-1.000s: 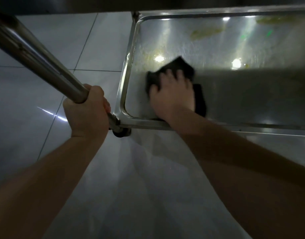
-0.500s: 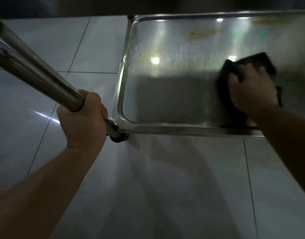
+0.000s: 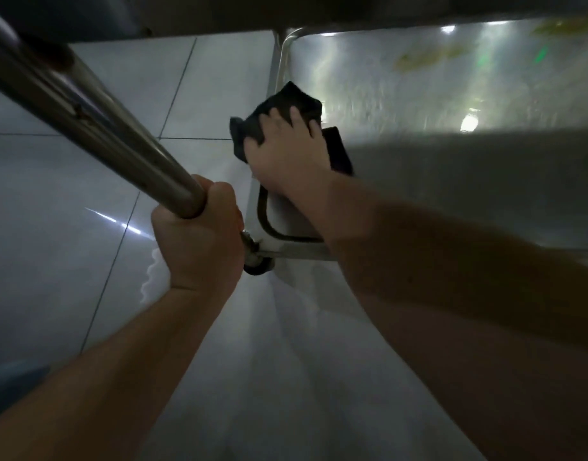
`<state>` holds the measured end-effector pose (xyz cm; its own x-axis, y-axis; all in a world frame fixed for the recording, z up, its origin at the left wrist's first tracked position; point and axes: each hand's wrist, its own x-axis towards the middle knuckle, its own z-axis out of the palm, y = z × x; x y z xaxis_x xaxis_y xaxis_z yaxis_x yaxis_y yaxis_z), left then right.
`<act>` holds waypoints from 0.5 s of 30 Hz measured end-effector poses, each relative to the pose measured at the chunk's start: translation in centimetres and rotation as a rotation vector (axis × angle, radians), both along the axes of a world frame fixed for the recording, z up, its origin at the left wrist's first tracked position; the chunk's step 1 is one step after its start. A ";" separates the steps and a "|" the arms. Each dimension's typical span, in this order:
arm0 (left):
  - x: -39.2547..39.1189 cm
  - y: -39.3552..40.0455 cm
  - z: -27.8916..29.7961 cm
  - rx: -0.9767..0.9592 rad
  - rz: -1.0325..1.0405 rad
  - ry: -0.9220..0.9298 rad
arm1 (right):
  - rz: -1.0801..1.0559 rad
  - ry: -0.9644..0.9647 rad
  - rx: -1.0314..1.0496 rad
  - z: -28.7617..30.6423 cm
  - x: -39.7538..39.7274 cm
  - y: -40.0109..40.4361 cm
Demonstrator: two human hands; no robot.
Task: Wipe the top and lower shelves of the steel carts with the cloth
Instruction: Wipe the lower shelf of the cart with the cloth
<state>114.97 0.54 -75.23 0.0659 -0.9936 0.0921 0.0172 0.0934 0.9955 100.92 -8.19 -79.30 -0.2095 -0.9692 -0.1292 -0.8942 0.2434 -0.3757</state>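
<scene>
our right hand [image 3: 287,154] presses flat on the dark cloth [image 3: 296,101] at the lower shelf [image 3: 452,181]'s left rim; our left hand [image 3: 199,241] grips the cart's steel post [image 3: 86,118].

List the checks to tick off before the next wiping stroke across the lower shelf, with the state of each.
1. Cloth under the right hand: ok.
2. Cloth on the lower shelf: ok, at its left rim.
3. Left hand gripping the cart post: ok.
4. Yellowish stains at the far side wiped: not ok.
5. Cloth damp: cannot tell.
</scene>
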 end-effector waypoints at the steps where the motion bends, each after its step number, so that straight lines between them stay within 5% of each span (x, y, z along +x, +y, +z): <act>1: 0.1 0.0 0.0 -0.005 -0.009 -0.004 | 0.048 -0.026 -0.036 0.0 0.3 0.7; 7: 0.4 -0.1 0.0 -0.029 -0.045 -0.015 | 0.569 -0.085 0.041 -0.3 -1.4 10.2; 15: -0.2 0.3 0.4 0.025 0.033 -0.023 | 0.121 0.007 0.045 -0.3 -6.4 10.4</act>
